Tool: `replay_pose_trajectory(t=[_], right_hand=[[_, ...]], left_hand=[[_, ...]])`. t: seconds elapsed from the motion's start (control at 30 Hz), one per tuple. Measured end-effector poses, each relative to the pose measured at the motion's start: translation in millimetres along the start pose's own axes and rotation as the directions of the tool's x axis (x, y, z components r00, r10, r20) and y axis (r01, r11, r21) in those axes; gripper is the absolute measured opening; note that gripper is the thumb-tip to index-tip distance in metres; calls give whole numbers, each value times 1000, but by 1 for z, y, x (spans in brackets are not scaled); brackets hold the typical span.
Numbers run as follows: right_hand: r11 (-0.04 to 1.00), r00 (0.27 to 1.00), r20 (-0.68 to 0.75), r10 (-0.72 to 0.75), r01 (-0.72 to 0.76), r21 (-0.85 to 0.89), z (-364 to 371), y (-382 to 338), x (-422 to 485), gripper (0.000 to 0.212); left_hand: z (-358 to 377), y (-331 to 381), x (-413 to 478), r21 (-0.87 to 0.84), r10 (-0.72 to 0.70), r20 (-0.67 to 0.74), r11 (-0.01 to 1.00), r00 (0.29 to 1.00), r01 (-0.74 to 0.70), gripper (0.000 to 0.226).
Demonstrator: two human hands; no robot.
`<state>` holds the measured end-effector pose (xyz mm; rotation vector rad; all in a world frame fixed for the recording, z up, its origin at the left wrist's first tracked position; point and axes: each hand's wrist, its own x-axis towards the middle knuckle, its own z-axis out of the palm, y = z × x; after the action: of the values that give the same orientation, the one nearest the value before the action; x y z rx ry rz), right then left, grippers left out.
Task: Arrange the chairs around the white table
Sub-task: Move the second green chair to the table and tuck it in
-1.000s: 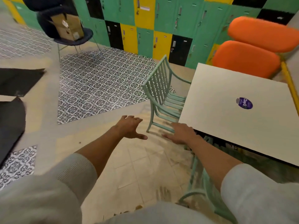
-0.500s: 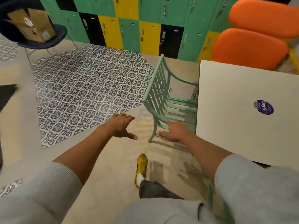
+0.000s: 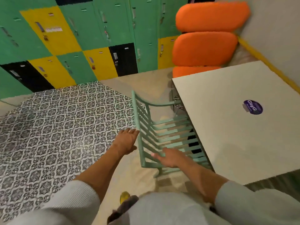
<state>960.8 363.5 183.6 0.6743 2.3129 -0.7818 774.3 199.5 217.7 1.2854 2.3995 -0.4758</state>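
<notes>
Head view: both hands' fingers spread, ungripped, left hand (image 3: 128,140) and right hand (image 3: 168,158) at the green slatted chair (image 3: 164,135); grip its backrest firmly, then slide squarely under the white surface (image 3: 235,135).

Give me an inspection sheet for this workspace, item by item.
Surface: white table, bare apart from a round purple sticker.
Job's things: green slatted chair, seat partly under the table's edge.
Clutter: orange cushions stacked beyond the table.
Grippers: left hand open beside the chair's backrest; right hand open over the seat slats, contact unclear.
Cables: nothing seen.
Surroundings: green, yellow and black lockers; patterned floor tiles; yellow shoe below.
</notes>
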Motion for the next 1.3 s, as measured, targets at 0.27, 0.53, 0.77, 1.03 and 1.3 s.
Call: replay_pose_trajectory(t=[0.27, 0.53, 0.77, 1.03, 1.3], right_hand=[[886, 958, -66, 280, -232, 401, 3, -8, 54, 135], [492, 757, 82, 648, -499, 714, 39, -117, 110, 144], [487, 571, -77, 818, -613, 622, 57, -195, 137, 77], [481, 439, -206, 875, -732, 483, 50, -196, 142, 26], [445, 431, -149, 890, -750, 490, 71, -176, 132, 33]], left_hand=[[-59, -35, 172, 375, 359, 95, 851, 928, -367, 74], [-49, -98, 295, 431, 706, 295, 503, 644, -749, 53], [-54, -152, 341, 262, 727, 463, 434, 507, -862, 103], [-37, -159, 336, 456, 807, 273, 371, 524, -809, 41], [-29, -138, 321, 420, 799, 276, 400, 534, -815, 42]])
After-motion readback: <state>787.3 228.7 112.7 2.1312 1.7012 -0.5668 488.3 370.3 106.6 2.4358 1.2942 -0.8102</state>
